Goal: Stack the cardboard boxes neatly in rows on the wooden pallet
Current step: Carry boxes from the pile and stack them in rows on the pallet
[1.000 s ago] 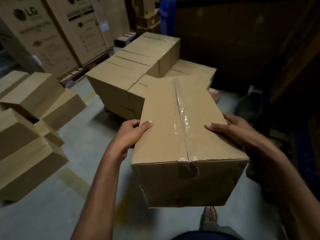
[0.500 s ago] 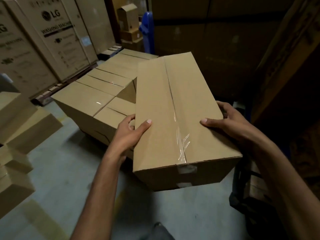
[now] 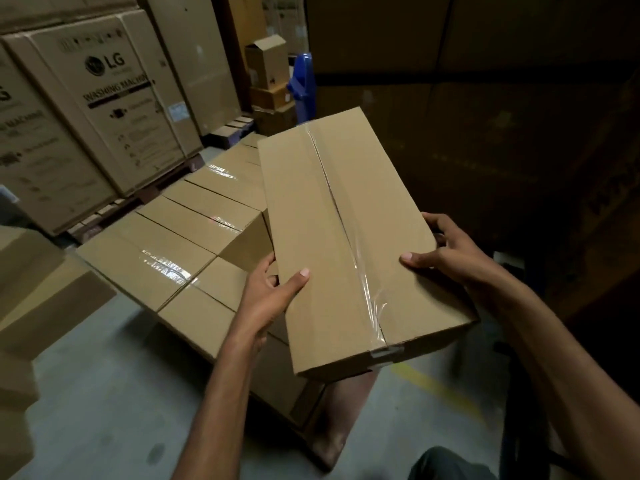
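At 10 o'clock, large cartons (image 3: 104,109) printed "LG", "WASHING MACHINE". Taped cardboard box (image 3: 339,237) clasped at 9 o'clock edge by left grip (image 3: 273,292), at 3 o'clock edge by right grip (image 3: 446,258).

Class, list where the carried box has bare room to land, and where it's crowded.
Free: the lower boxes' tops, between the taller row and the held box; also floor beside the loose boxes. Crowded: the taller row, packed edge to edge.
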`<state>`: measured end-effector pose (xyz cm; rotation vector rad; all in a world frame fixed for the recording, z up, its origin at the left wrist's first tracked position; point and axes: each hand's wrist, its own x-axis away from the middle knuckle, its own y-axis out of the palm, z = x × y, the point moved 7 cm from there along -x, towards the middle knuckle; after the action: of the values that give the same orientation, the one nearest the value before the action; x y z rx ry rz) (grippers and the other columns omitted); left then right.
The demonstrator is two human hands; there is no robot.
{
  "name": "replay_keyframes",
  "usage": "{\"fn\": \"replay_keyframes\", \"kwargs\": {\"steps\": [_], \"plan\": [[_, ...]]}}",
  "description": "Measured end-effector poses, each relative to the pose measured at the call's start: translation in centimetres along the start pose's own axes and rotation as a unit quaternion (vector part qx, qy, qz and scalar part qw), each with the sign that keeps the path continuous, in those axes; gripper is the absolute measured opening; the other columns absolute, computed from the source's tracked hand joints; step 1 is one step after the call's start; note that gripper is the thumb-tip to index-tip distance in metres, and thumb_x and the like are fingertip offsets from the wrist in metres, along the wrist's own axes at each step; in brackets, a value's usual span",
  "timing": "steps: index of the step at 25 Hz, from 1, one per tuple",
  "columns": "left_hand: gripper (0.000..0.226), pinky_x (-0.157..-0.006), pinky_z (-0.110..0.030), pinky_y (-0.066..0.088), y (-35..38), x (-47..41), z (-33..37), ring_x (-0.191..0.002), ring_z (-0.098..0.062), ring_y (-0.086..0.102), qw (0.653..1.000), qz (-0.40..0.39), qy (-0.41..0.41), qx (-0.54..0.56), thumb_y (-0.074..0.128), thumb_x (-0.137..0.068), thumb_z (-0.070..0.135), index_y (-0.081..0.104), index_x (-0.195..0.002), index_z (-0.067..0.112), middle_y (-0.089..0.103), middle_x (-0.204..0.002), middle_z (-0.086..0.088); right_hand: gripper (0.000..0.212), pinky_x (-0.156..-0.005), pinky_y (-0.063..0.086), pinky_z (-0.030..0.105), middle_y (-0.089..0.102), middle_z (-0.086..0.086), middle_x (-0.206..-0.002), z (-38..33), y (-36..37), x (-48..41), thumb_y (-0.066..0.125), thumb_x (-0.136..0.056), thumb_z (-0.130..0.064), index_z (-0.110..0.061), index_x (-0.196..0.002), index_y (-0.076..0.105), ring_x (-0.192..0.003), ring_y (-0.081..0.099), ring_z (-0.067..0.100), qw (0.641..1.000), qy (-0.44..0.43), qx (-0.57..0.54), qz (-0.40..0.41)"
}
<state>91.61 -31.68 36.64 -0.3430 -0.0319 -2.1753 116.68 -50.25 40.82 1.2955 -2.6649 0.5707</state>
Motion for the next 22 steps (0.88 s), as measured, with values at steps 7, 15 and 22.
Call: {"fn": "replay_keyframes", "kwargs": {"steps": [7, 15, 22], "plan": [[0.049, -0.1, -0.045, 0.056, 4.3, -11.2, -4.2, -0.113, -0.013, 0.069, 0.992, 0.109, -0.06, 0.008, 0.085, -0.079, 0.047, 0.056, -0.118, 0.046, 0.071, -0.125, 0.008, 0.078, -0.088, 0.047, 0.03, 0.056, -0.005, -0.118, 1.0, -0.6, -19.5, 0.083, -0.083, -0.012, -0.03, -0.148, 0.045, -0.103, 0.056, 0.011, 0.989, 0.019, 0.074, -0.123], [0.062, -0.102, -0.049, 0.054, 8.9, -19.8, -10.4, -0.113, -0.02, 0.068, 0.944, 0.266, -0.192, -0.019, 0.086, -0.075, 0.049, 0.063, -0.129, 0.027, 0.071, -0.125, 0.004, 0.077, -0.103, 0.05, 0.043, 0.059, -0.005, -0.119, 7.2, 3.1, -38.3, 0.084, -0.084, -0.021, -0.03, -0.146, 0.04, -0.108, 0.06, 0.016, 0.933, 0.075, 0.153, -0.316], [0.069, -0.097, -0.039, 0.056, 8.2, -23.5, -15.6, -0.112, -0.019, 0.068, 0.914, 0.329, -0.23, -0.064, 0.082, -0.077, 0.049, 0.061, -0.136, 0.019, 0.07, -0.126, 0.004, 0.08, -0.08, 0.053, 0.027, 0.064, -0.007, -0.122, 13.9, 9.7, -45.4, 0.081, -0.086, -0.015, -0.033, -0.151, 0.037, -0.109, 0.064, 0.011, 0.908, 0.082, 0.124, -0.391]]}}
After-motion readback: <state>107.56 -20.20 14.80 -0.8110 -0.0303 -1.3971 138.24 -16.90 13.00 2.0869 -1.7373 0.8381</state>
